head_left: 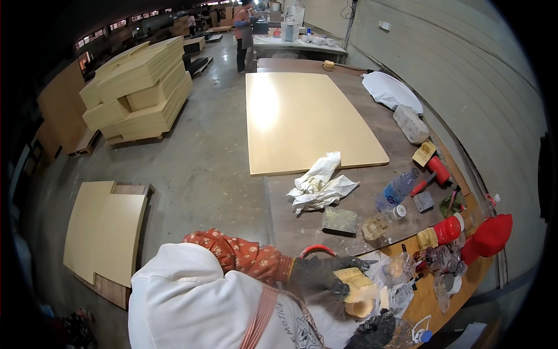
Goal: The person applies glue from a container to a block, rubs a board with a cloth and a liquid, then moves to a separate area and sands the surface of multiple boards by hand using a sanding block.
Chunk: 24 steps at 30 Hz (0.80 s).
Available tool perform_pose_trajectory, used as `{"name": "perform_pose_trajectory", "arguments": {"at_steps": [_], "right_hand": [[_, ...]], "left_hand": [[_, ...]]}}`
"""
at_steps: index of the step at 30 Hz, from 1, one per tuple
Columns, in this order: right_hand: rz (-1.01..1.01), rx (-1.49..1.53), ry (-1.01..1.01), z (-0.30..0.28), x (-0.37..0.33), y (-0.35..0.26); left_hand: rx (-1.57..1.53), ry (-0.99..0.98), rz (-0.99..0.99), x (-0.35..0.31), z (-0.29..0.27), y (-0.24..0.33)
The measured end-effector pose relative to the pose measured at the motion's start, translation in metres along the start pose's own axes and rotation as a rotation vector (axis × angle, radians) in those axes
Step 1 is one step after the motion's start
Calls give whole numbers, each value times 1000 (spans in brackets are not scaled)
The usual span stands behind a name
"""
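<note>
My left hand (318, 276), in a dark glove below a red flowered sleeve, reaches in from the left with its fingers round a pale yellow block (349, 276), possibly a sponge. Just below the block is a small round cream-coloured tub (360, 307). At the lower edge, my right hand (375, 331) is also in a dark glove, its fingers curled. What it grips is hidden. Beside it lies a clear plastic bottle with a blue cap (425, 336). A red curved handle or ring (317, 250) shows behind my left hand.
A large cream panel (308, 122) lies on the brown table. Nearer are a crumpled white cloth (319, 185), a sanding block (340, 221), clear bottles (397, 191) and a red cap (490, 234). Stacked panels (139, 87) stand left on the floor. A person (243, 35) stands far off.
</note>
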State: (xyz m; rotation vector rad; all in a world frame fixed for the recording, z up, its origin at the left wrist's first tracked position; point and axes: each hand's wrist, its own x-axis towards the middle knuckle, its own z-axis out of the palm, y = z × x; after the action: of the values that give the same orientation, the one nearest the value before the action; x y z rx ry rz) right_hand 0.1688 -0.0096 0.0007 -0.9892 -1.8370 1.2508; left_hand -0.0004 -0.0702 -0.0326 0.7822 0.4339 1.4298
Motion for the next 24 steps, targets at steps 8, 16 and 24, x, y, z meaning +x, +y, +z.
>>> {"name": "perform_pose_trajectory", "arguments": {"at_steps": [8, 16, 24], "right_hand": [[-230, -220, 159, -4, -23, 12], [-271, -285, 156, -24, -32, -36], [439, 737, 108, -34, -3, 9]], "left_hand": [[487, 260, 27, 9, 3, -1], [185, 266, -18, -2, 3, 39], [58, 176, -180, -2, 5, 32]]}}
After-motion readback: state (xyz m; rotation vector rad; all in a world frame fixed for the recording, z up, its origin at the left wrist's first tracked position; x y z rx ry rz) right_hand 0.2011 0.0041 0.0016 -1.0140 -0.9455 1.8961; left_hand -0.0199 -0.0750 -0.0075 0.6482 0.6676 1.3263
